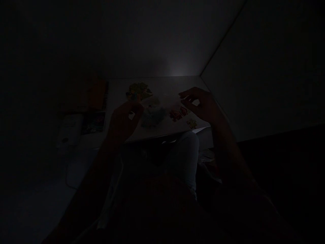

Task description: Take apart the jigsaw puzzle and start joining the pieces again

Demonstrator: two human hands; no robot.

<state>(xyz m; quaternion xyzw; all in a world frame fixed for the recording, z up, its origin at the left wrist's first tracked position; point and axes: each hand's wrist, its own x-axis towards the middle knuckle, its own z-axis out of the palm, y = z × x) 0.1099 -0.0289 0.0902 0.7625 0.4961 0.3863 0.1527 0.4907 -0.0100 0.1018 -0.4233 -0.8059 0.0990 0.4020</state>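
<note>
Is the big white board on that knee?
It looks on: the board has its near edge right over the pale knee, but it's too dark to see them touch.

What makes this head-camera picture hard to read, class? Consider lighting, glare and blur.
Head view: heavily underexposed; a faint glow lights the pale wall behind the white flat sheet; the bare left hand and bare right hand fall nearly to silhouette.

Pale flat board [165, 84] bears scattered multicoloured puzzle pieces [176, 114]; adjoining pale surface [83, 144] bears orange flat box [95, 93] and white carton [69, 130].
</note>
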